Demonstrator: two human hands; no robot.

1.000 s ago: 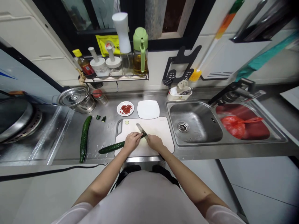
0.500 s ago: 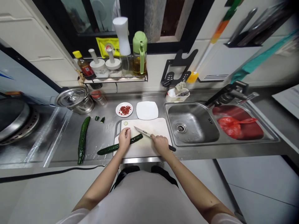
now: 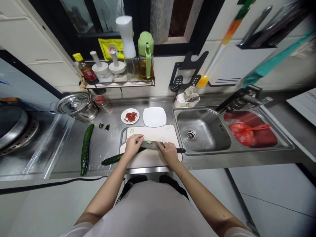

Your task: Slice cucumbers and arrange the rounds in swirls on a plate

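My right hand (image 3: 169, 153) grips a kitchen knife (image 3: 155, 144) by its black handle, index finger along the blade. The blade lies almost level across the cutting board (image 3: 158, 161), with a pale cucumber slice (image 3: 149, 142) against its face. My left hand (image 3: 133, 144) is closed over a dark green cucumber (image 3: 112, 160), thumb and forefinger close to the blade's tip. The cucumber's left end sticks out past the board; its right end is partly hidden by the blade and hand. Another slice (image 3: 132, 131) rests at the board's upper left corner.
A whole cucumber (image 3: 86, 149) and small cucumber ends (image 3: 107, 127) lie on the steel counter at left. Behind the board stand a plate of chopped red bits (image 3: 130, 116) and a white plate (image 3: 154, 117). A double sink (image 3: 203, 131) borders the board on the right.
The knife has swung level and moved left over the cucumber's right end, and a slice now shows against the blade. My left hand's fingers have stretched right toward the blade.
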